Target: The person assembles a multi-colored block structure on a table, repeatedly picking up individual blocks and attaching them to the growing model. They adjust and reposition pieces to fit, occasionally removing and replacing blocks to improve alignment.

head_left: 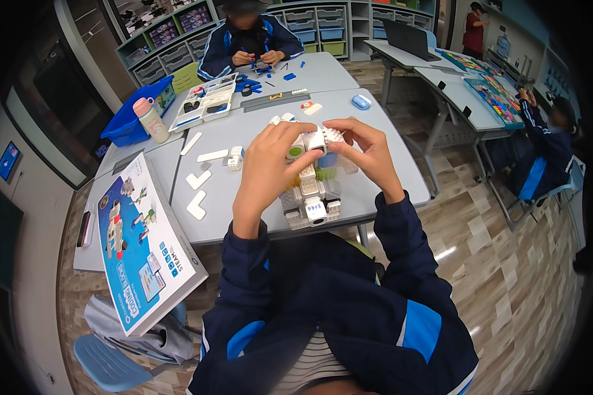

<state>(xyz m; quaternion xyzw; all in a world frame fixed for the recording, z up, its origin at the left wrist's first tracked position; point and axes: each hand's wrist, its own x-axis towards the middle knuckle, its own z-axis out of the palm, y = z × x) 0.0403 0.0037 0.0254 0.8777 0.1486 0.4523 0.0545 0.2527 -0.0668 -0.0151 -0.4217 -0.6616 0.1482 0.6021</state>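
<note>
Bin-filled shelving and a wood-patterned floor surround a grey table, where a block model sits near the front edge. At its far end, the left hand, fingers and thumb parted, clasps a white block; the right hand pinches a studded white piece.

White-and-grey block model, navy sleeves, grey-striped shirt, blue bin

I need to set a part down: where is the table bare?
Bare: between the white compartmented plastic tray, left hand and two flat white bars; also between the white blocky model and dark blue right sleeve. Crowded: around the model, and right of the tray, among loose blue plastic pieces.
</note>
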